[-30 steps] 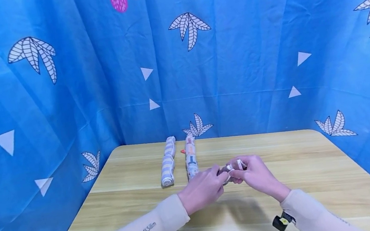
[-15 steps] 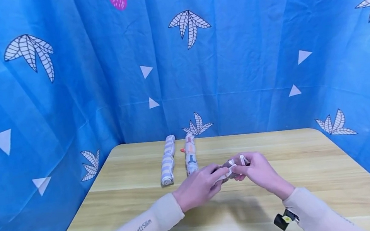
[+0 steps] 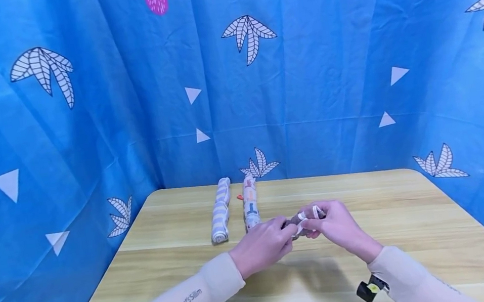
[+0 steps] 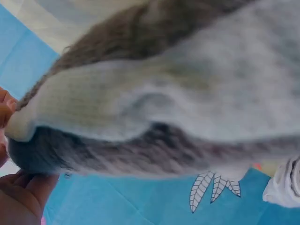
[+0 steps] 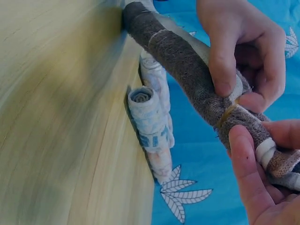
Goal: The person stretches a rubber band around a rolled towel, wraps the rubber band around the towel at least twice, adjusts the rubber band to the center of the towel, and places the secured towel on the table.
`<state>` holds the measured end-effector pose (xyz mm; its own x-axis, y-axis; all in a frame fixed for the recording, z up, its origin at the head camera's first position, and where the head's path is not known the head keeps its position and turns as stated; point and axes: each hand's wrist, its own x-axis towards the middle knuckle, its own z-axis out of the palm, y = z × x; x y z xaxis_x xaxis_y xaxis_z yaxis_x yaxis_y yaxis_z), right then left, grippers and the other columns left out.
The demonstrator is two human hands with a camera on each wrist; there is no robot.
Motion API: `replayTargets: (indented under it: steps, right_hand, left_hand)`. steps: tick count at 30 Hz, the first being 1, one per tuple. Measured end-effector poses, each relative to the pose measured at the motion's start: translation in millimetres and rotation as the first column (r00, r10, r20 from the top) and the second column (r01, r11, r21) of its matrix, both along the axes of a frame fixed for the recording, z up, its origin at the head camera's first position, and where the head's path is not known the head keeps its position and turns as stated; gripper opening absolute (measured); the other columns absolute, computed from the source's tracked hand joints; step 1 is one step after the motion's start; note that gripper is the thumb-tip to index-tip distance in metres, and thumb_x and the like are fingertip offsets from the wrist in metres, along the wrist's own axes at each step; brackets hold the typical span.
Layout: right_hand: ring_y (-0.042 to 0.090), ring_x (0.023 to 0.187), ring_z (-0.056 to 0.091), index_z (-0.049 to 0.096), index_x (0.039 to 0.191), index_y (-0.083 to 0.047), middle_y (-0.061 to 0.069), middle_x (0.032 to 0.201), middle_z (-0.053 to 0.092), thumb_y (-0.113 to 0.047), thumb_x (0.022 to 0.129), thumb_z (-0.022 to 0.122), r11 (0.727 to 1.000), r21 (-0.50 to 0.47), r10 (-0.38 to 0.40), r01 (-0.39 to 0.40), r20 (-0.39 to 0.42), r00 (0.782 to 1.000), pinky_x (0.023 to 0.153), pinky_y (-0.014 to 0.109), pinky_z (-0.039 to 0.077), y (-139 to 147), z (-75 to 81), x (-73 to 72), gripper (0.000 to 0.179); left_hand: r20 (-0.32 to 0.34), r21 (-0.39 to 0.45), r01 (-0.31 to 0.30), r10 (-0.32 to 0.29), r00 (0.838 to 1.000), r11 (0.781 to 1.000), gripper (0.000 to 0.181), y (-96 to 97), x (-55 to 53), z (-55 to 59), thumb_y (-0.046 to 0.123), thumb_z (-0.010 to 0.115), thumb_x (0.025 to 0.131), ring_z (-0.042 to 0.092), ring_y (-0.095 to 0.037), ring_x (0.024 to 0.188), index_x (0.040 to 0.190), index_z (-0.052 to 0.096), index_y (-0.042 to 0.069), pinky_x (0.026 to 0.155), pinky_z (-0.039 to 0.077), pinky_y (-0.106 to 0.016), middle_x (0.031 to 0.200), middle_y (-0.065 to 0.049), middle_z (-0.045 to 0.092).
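Note:
A rolled grey-brown towel (image 5: 187, 75) with white parts is held above the table between both hands. My left hand (image 3: 264, 247) pinches the roll near its middle, thumb and finger beside a thin yellowish band (image 5: 228, 115) that lies around it. The right hand (image 3: 339, 227) grips the roll close to one end, its thumb and fingers on either side. In the left wrist view the towel (image 4: 117, 154) fills most of the picture, blurred, with fingertips (image 4: 37, 190) at its far end. The hands hide part of the roll in the head view.
Two more rolled towels lie on the wooden table (image 3: 169, 262), left of the hands: a striped roll (image 3: 220, 212) and a patterned roll (image 3: 250, 203) with a small orange tag. A blue printed curtain (image 3: 327, 68) surrounds the table's back and sides.
Both hands stay on the rolled towel in nearly the same place. The left hand shifted slightly left, then back right; its fingers and the right hand's moved a little along the roll.

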<state>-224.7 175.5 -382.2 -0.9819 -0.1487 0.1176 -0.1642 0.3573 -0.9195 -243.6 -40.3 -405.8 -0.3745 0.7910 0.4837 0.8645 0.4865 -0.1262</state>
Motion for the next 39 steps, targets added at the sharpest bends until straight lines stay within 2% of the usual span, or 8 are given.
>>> replayTargets:
  steps: [8,17,21,25,28,32,35,39]
  right_hand:
    - [0.023,0.07,0.071,0.072,0.102,0.005,0.013,0.084,0.074,-0.004,0.085,0.073,1.0,-0.006,0.011,-0.011,0.008,1.0,0.063,0.035,0.06,1.9,-5.4,-4.9,0.019]
    - [0.023,0.068,0.071,0.069,0.109,0.011,0.016,0.089,0.074,-0.004,0.087,0.07,0.997,-0.079,0.004,0.001,0.059,0.998,0.065,0.035,0.061,10.3,-0.1,-3.4,0.026]
    - [0.022,0.066,0.07,0.067,0.111,0.013,0.016,0.088,0.074,-0.005,0.088,0.07,0.993,-0.119,-0.001,0.012,0.088,0.996,0.064,0.035,0.061,14.1,5.1,-2.0,0.03]
    - [0.022,0.067,0.07,0.065,0.115,0.013,0.015,0.09,0.074,-0.01,0.09,0.07,0.993,-0.117,0.034,-0.022,0.105,0.994,0.065,0.036,0.061,16.0,7.3,-2.8,0.034]
    - [0.024,0.068,0.07,0.064,0.117,0.012,0.015,0.092,0.073,-0.014,0.092,0.069,0.994,-0.084,0.07,-0.063,0.087,0.994,0.066,0.036,0.061,17.6,5.8,-4.9,0.036]
    - [0.027,0.079,0.07,0.059,0.133,-0.002,0.016,0.105,0.07,-0.022,0.095,0.07,0.991,0.031,0.132,-0.131,-0.02,0.991,0.07,0.037,0.061,22.3,1.7,-4.7,0.045]
    - [0.026,0.104,0.066,0.049,0.147,-0.022,0.01,0.13,0.063,-0.027,0.092,0.074,0.979,0.15,0.168,-0.141,-0.191,0.967,0.086,0.042,0.057,27.6,1.3,-2.0,0.06]
    - [0.028,0.132,0.051,0.051,0.145,-0.031,0.001,0.151,0.048,-0.023,0.087,0.08,0.942,0.306,0.265,-0.14,-0.415,0.87,0.104,0.061,0.043,32.0,2.8,-0.3,0.066]
  left_hand:
    - [0.039,0.003,-0.035,0.035,0.999,0.999,0.011,3.0,-1.5,-5.6,0.019,0.07,0.09,0.044,-0.002,0.063,0.094,0.06,0.016,0.052,0.034,-0.007,0.085,0.003,0.055]
    - [0.005,0.069,0.019,-0.02,1.0,0.997,0.007,-11.7,-7.1,-16.6,0.021,0.066,0.093,0.052,-0.002,0.071,0.093,0.059,0.019,0.06,0.047,-0.01,0.095,0.003,0.058]
    - [0.09,0.134,-0.001,-0.011,0.996,0.991,0.01,-18.1,-6.3,-18.9,0.026,0.066,0.093,0.053,-0.002,0.07,0.098,0.059,0.02,0.059,0.047,-0.011,0.097,0.004,0.059]
    - [0.242,0.184,-0.054,0.008,0.97,0.982,0.025,-14.0,-4.6,-16.8,0.033,0.067,0.094,0.056,-0.002,0.074,0.112,0.055,0.021,0.061,0.046,-0.011,0.101,0.005,0.062]
    - [0.347,0.203,-0.11,0.034,0.937,0.973,0.034,-10.0,-4.2,-14.4,0.032,0.068,0.093,0.059,-0.003,0.079,0.122,0.052,0.023,0.064,0.049,-0.013,0.107,0.004,0.065]
    - [0.489,0.223,-0.162,0.033,0.871,0.961,0.042,-10.0,-5.4,-11.0,0.028,0.067,0.092,0.062,-0.004,0.085,0.13,0.05,0.029,0.07,0.052,-0.019,0.116,0.003,0.067]
    - [0.621,0.251,-0.18,-0.016,0.784,0.951,0.043,-12.4,-7.6,-8.0,0.026,0.065,0.092,0.062,-0.007,0.087,0.131,0.049,0.035,0.072,0.052,-0.023,0.118,0.004,0.066]
    - [0.744,0.288,-0.196,-0.09,0.662,0.937,0.042,-14.2,-11.1,-3.6,0.024,0.061,0.093,0.062,-0.012,0.091,0.128,0.048,0.042,0.077,0.05,-0.029,0.118,0.008,0.064]
